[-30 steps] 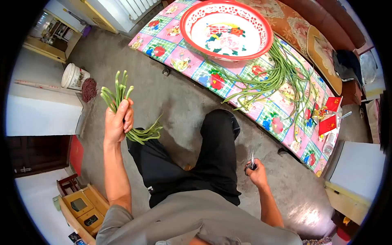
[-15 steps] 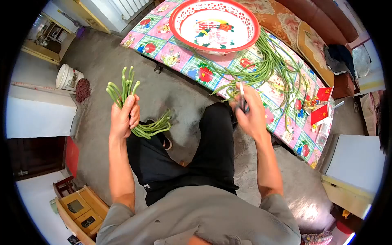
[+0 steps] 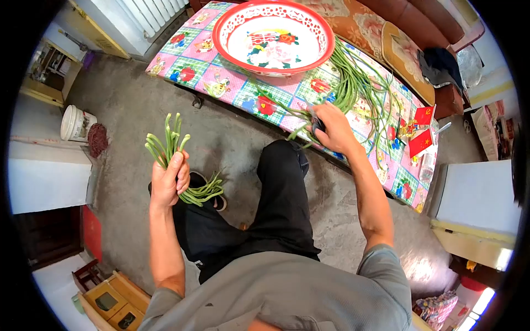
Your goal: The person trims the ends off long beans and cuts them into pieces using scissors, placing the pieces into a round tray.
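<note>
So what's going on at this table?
A person's left hand grips a bundle of long green beans, held out away from the table. The right hand, holding what look like dark-handled metal scissors, is at the table's edge by the tips of a loose pile of long green beans. A round, red-rimmed white basin sits beside that pile.

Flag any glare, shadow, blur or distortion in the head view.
Head view: glare whitens the floor at lower right; soft shadow runs beneath the table; wide-angle distortion bows the table's edge, black at the corners; the dark tool in the right hand has an unclear outline.
</note>
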A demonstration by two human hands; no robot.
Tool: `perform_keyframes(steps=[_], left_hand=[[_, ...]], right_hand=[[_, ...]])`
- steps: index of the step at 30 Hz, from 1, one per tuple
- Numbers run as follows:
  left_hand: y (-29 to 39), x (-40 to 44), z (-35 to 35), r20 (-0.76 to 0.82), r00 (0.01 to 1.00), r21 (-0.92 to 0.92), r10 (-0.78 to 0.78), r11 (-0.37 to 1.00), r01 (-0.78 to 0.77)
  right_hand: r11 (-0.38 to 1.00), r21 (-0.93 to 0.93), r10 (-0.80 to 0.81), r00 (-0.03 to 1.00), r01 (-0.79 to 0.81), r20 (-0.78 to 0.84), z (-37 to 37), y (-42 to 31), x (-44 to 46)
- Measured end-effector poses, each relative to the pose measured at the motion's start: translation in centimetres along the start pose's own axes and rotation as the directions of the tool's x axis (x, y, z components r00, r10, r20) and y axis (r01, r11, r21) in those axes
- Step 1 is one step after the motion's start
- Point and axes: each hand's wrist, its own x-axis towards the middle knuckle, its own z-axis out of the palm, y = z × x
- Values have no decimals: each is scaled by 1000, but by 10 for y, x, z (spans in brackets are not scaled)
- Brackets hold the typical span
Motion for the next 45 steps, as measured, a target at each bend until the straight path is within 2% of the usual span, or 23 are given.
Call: perform_keyframes(steps=[2,4,6,8,9,10,12,16,18,20,22,23,28,30,34,36,38,42,45], left_hand=[[-2,-1,-5,-3,1000,-12,2,1000,-2],[-4,-2,-10,33,999,-16,-12,1000,13],[-3,-3,-14,34,999,-27,-2,1000,2],[-2,-4,-14,44,999,-27,-3,1000,4],[-1,-3,-14,48,999,-28,-7,1000,9],[0,-3,-13,43,999,-27,-1,1000,2],[3,-1,-8,14,1000,-11,-15,1000,16],[7,-3,-1,-27,999,5,17,1000,-16],[10,-8,-4,-31,999,-3,36,999,-36],[12,-15,-9,-45,998,9,43,999,-43],[11,-19,-14,-59,997,10,44,999,-43],[11,-20,-16,-59,997,16,41,999,-40],[13,-22,-13,-53,999,22,11,1000,-10],[14,-24,-13,-63,998,10,16,1000,-15],[21,-22,-11,-82,995,-12,54,998,-55],[23,-22,-11,-101,993,-1,58,998,-59],[24,-20,-9,-94,992,-38,89,995,-93],[27,-15,-4,-129,990,-29,60,998,-64],[28,-13,-1,-140,989,-9,42,999,-44]], right_hand=[[999,-25,-39,999,39,-1,-7,1,-12],[999,-9,38,999,-38,28,-14,-6,-19],[1000,-9,1,1000,-1,-25,-16,-16,-18],[998,64,31,989,-22,-147,-18,-23,-10],[980,175,136,964,-97,-226,-25,-44,3],[980,178,129,965,-89,-228,-23,-53,17],[997,71,42,893,-11,-447,-18,-61,52],[998,-58,-39,886,14,-462,6,-61,114],[992,-86,48,895,-95,-444,25,-62,131],[992,-60,80,908,-115,-412,37,-60,140],[991,-54,85,891,-122,-446,40,-60,148],[997,15,77,868,-80,-491,42,-60,152],[999,37,25,885,-9,-465,49,-63,177],[993,107,3,919,43,-394,51,-68,183],[991,106,-43,954,77,-297,55,-81,175],[985,121,-73,941,119,-331,57,-87,165],[989,101,-77,950,112,-301,52,-90,154],[991,99,-62,968,88,-242,43,-96,141],[981,160,-53,948,108,-313,28,-116,123]])
